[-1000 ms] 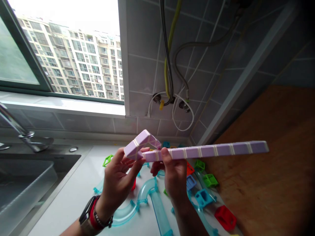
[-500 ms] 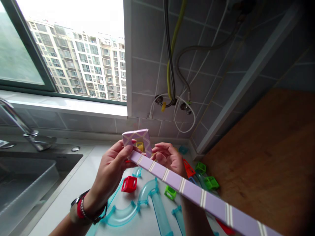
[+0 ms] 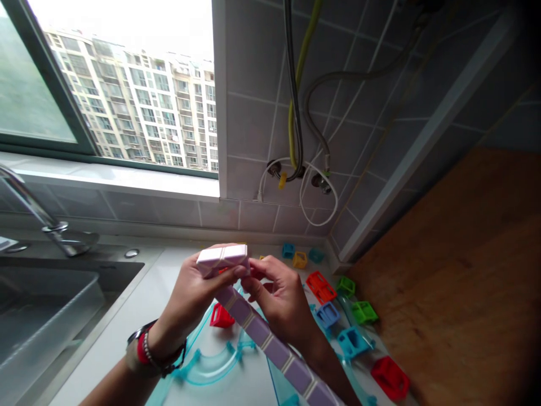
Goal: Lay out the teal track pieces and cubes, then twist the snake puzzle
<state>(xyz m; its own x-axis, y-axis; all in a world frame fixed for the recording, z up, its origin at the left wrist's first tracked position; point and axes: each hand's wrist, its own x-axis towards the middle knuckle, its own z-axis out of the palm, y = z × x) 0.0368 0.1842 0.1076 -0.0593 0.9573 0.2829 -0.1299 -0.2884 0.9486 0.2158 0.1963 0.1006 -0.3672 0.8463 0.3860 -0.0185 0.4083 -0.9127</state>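
I hold a purple and white twist-snake puzzle (image 3: pixel 262 338) above the white counter (image 3: pixel 127 332). My left hand (image 3: pixel 192 299) grips its folded end, a pale block at the top. My right hand (image 3: pixel 281 301) pinches the segments just beside that fold. The long straight tail runs down and to the right, under my right forearm, and leaves the view at the bottom edge. A watch and red bracelets sit on my left wrist.
Clear teal track curves (image 3: pixel 211 366) and small red (image 3: pixel 391 376), blue (image 3: pixel 350 340), green (image 3: pixel 362 311), orange and yellow cubes lie scattered on the counter. A steel sink (image 3: pixel 46 316) with a tap (image 3: pixel 38 217) is at left. A wooden panel (image 3: pixel 456 282) stands at right, and hoses hang on the tiled wall.
The snake's long tail has swung from pointing level to the right down toward me. The folded end has turned flat in my left hand, and my right hand has regripped near the fold.
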